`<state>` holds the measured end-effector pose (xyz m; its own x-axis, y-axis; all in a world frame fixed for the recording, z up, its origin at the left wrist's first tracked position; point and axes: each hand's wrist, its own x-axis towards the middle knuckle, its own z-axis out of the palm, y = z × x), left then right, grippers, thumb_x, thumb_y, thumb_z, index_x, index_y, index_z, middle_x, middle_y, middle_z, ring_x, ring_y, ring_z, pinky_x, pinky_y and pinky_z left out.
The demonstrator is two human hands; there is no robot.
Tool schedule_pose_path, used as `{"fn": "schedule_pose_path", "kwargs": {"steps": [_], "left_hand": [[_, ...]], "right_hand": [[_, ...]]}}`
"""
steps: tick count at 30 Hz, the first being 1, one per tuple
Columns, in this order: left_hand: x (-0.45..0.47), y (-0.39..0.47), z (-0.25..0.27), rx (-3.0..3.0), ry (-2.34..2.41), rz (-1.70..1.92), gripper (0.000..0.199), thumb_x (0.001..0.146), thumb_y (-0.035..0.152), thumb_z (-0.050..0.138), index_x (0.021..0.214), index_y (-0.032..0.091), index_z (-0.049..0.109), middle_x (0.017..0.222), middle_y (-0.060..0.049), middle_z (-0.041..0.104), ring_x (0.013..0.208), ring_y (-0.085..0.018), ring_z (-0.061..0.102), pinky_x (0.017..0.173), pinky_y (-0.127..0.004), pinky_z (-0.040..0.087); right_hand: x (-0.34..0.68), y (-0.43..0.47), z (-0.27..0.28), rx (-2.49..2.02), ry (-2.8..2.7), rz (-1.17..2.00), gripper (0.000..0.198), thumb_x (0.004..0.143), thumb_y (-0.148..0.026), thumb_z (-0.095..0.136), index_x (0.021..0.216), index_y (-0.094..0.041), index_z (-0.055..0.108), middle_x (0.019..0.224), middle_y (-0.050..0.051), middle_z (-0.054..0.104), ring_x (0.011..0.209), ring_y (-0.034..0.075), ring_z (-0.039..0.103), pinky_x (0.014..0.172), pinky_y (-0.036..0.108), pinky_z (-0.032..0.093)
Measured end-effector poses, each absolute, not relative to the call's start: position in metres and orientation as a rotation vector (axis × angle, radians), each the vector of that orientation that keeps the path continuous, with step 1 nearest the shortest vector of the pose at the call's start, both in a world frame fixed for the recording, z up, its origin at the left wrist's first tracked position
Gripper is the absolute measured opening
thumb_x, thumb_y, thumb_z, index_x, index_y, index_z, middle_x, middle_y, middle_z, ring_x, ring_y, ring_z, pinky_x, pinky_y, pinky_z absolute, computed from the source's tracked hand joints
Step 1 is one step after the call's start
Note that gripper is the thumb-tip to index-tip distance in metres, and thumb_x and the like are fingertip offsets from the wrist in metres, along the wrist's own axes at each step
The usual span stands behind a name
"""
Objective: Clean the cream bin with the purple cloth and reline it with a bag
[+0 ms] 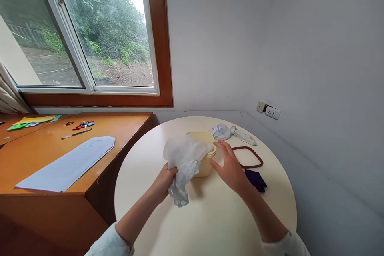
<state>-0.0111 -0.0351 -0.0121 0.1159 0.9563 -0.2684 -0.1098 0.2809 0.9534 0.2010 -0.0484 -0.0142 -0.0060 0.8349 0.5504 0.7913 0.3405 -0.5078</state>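
Note:
A crumpled white plastic bag [186, 156] hangs from my left hand [165, 181], whose fingers are closed round its lower part. Behind the bag stands a pale yellow bin [205, 169] on the round table, partly covered by the bag. My right hand [229, 166] is beside the bin's right side, thumb and fingers apart, with nothing in it. Whether its fingertips touch the bin's rim I cannot tell. Just right of that hand lie a brown rounded-square ring [258, 161] and a folded dark purple cloth [255, 180].
Two crumpled clear-white plastic bags [221, 131] lie at the back of the round cream table [138, 176]. To the left, a wooden desk [132, 122] holds paper sheets [72, 164], a pen [76, 134] and keys [85, 125]. A wall socket [272, 112] is at the right.

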Motion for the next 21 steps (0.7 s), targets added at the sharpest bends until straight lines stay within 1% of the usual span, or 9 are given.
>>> {"fn": "schedule_pose_path", "kwargs": {"steps": [1, 2, 3, 6, 9, 12, 14, 17, 21], "left_hand": [[-0.010, -0.035, -0.005, 0.970, 1.145, 0.993, 0.031, 0.055, 0.013, 0.047, 0.084, 0.015, 0.055, 0.058, 0.003, 0.056, 0.047, -0.010, 0.047, 0.049, -0.023, 0.041], [-0.010, -0.035, 0.002, 0.986, 1.123, 0.996, 0.033, 0.054, 0.013, 0.047, 0.085, 0.016, 0.055, 0.057, 0.003, 0.055, 0.047, -0.010, 0.047, 0.049, -0.023, 0.041], [-0.011, -0.036, 0.008, 1.013, 1.102, 0.989, 0.034, 0.053, 0.013, 0.047, 0.086, 0.016, 0.055, 0.055, 0.004, 0.054, 0.047, -0.011, 0.046, 0.050, -0.024, 0.041], [-0.020, -0.045, 0.024, 1.159, 1.057, 0.909, 0.030, 0.050, 0.015, 0.049, 0.079, 0.017, 0.057, 0.050, 0.005, 0.048, 0.048, -0.011, 0.044, 0.051, -0.025, 0.040], [-0.036, -0.058, 0.031, 1.309, 1.013, 0.767, 0.019, 0.052, 0.020, 0.054, 0.070, 0.016, 0.058, 0.051, 0.003, 0.050, 0.055, -0.014, 0.047, 0.056, -0.026, 0.041], [-0.049, -0.065, 0.025, 1.363, 1.003, 0.682, 0.017, 0.056, 0.026, 0.057, 0.070, 0.016, 0.058, 0.059, 0.000, 0.055, 0.066, -0.018, 0.052, 0.061, -0.027, 0.042], [-0.053, -0.065, 0.015, 1.358, 1.064, 0.674, 0.019, 0.060, 0.028, 0.057, 0.074, 0.017, 0.058, 0.064, -0.001, 0.057, 0.069, -0.019, 0.052, 0.061, -0.027, 0.041], [-0.057, -0.057, -0.007, 1.359, 1.192, 0.668, 0.019, 0.065, 0.029, 0.052, 0.079, 0.017, 0.057, 0.068, 0.000, 0.058, 0.067, -0.017, 0.051, 0.060, -0.025, 0.040], [-0.068, -0.046, -0.033, 1.400, 1.252, 0.565, 0.015, 0.067, 0.026, 0.048, 0.073, 0.015, 0.057, 0.066, 0.001, 0.055, 0.063, -0.015, 0.049, 0.057, -0.024, 0.037]], "right_hand": [[0.201, -0.040, -0.012, -1.538, -1.812, 0.065, 0.046, 0.079, -0.035, 0.053, 0.123, -0.023, 0.044, 0.135, 0.009, 0.038, 0.124, 0.025, 0.037, 0.095, 0.041, 0.039], [0.199, -0.034, -0.011, -1.615, -1.842, 0.059, 0.045, 0.079, -0.038, 0.054, 0.120, -0.023, 0.046, 0.135, 0.009, 0.038, 0.123, 0.025, 0.039, 0.093, 0.041, 0.039], [0.197, -0.028, -0.009, -1.672, -1.866, 0.043, 0.041, 0.079, -0.039, 0.054, 0.116, -0.023, 0.049, 0.132, 0.009, 0.042, 0.119, 0.025, 0.043, 0.090, 0.041, 0.040], [0.193, -0.019, -0.005, -1.766, -1.892, -0.054, 0.025, 0.081, -0.037, 0.052, 0.102, -0.024, 0.055, 0.114, 0.005, 0.057, 0.102, 0.022, 0.054, 0.081, 0.036, 0.041], [0.197, -0.012, -0.002, -1.856, -1.876, -0.162, 0.015, 0.081, -0.030, 0.050, 0.092, -0.021, 0.056, 0.100, 0.005, 0.061, 0.093, 0.021, 0.056, 0.075, 0.032, 0.038], [0.207, -0.004, -0.001, -1.963, -1.876, -0.256, 0.016, 0.080, -0.020, 0.047, 0.090, -0.017, 0.058, 0.094, 0.009, 0.062, 0.091, 0.022, 0.057, 0.073, 0.032, 0.035], [0.212, 0.001, 0.000, -1.996, -1.894, -0.281, 0.018, 0.078, -0.016, 0.046, 0.091, -0.015, 0.058, 0.095, 0.010, 0.062, 0.090, 0.023, 0.057, 0.072, 0.032, 0.034], [0.214, 0.005, -0.001, -1.988, -1.902, -0.289, 0.022, 0.077, -0.015, 0.045, 0.095, -0.016, 0.058, 0.099, 0.010, 0.061, 0.092, 0.023, 0.056, 0.071, 0.032, 0.033], [0.211, 0.005, -0.003, -1.978, -1.869, -0.321, 0.026, 0.077, -0.013, 0.044, 0.099, -0.017, 0.057, 0.102, 0.009, 0.061, 0.095, 0.022, 0.055, 0.073, 0.032, 0.033]]}}
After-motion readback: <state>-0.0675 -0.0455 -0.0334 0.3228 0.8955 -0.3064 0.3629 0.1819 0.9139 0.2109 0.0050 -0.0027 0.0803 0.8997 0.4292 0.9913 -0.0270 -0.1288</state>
